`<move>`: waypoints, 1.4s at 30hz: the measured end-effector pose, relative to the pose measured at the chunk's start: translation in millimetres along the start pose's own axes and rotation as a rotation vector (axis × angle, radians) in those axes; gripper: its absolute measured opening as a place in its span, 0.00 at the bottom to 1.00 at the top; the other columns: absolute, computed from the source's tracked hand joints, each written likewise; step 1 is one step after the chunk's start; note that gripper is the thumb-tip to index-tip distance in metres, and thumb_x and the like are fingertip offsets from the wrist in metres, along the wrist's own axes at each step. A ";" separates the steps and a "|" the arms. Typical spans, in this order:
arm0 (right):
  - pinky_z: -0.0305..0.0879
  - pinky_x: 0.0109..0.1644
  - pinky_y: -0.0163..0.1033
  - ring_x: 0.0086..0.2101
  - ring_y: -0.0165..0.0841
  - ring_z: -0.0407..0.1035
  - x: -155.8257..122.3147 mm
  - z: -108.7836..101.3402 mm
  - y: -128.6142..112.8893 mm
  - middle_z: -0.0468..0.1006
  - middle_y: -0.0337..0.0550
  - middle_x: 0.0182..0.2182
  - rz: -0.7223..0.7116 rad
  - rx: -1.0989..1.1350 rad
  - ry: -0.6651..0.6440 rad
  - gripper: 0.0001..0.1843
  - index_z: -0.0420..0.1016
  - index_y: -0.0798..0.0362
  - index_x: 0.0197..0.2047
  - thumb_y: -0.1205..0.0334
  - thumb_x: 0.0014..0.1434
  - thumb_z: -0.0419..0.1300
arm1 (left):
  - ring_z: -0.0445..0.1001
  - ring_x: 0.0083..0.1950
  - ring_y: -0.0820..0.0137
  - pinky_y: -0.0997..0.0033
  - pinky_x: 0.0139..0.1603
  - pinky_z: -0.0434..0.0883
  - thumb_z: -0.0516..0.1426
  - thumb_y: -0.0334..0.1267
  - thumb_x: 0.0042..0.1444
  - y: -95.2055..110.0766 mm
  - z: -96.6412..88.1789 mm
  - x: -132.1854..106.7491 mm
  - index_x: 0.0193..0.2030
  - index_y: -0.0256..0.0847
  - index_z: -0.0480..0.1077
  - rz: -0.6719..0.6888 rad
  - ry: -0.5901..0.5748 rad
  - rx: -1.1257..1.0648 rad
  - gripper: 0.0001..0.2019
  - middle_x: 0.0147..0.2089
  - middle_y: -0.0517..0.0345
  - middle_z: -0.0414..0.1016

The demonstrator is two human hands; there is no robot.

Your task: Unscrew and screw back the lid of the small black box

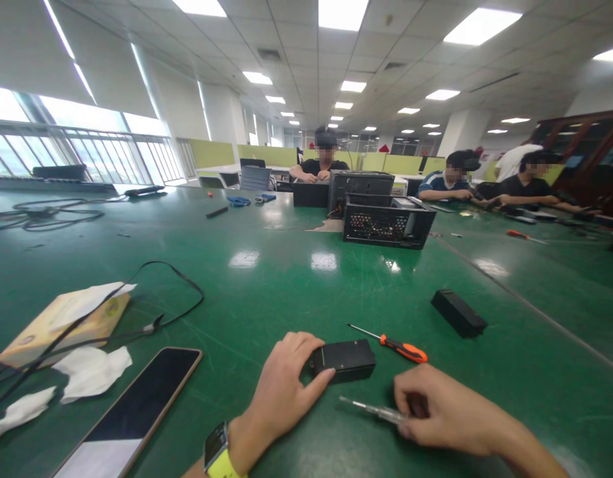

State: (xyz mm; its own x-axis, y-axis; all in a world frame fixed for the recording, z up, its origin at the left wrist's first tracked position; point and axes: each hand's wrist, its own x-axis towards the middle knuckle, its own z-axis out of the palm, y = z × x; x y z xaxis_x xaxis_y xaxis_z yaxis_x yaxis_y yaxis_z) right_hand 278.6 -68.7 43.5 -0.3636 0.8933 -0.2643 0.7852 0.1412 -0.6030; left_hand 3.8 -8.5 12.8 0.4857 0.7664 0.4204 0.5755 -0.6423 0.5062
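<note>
A small black box lies on the green table, and my left hand grips its left end between thumb and fingers. My right hand is closed around a clear-handled screwdriver, whose shaft points left, just in front of the box and apart from it. Beyond my right hand rests an orange and black screwdriver, its thin shaft pointing back to the left. A second black box sits farther to the right.
At left are a phone, crumpled tissues, a yellow tissue pack and a black cable. Computer cases stand mid-table. Across the table one person works; others sit at the right. Another orange screwdriver lies there.
</note>
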 end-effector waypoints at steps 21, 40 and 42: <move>0.67 0.43 0.46 0.39 0.43 0.71 12.9 -23.4 53.4 0.79 0.46 0.40 0.049 -0.142 0.548 0.16 0.79 0.47 0.41 0.47 0.54 0.63 | 0.71 0.47 0.57 0.53 0.48 0.69 0.59 0.41 0.60 -1.0 -0.9 1.4 0.49 0.42 0.69 0.003 -0.008 0.002 0.12 0.47 0.50 0.73; 0.60 0.26 0.36 0.23 0.31 0.62 2.2 -27.0 37.1 0.66 0.34 0.20 -0.048 0.437 0.903 0.14 0.75 0.50 0.42 0.49 0.61 0.58 | 0.71 0.47 0.58 0.56 0.48 0.70 0.59 0.38 0.59 2.3 0.5 0.4 0.49 0.42 0.67 -0.022 -0.001 -0.049 0.12 0.47 0.51 0.73; 0.59 0.26 0.35 0.23 0.31 0.61 1.4 -27.1 35.7 0.66 0.34 0.20 -0.041 0.408 0.903 0.15 0.75 0.50 0.42 0.49 0.61 0.57 | 0.71 0.47 0.58 0.56 0.48 0.70 0.59 0.39 0.59 2.4 0.4 0.3 0.49 0.42 0.67 -0.025 -0.003 -0.047 0.12 0.47 0.51 0.73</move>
State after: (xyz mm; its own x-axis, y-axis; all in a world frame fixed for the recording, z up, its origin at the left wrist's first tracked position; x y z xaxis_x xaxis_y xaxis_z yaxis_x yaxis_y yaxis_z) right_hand 319.8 -50.8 42.0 0.2650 0.9051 0.3326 0.4859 0.1726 -0.8568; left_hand 5.6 -9.8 13.9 0.4736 0.7822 0.4048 0.5560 -0.6220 0.5514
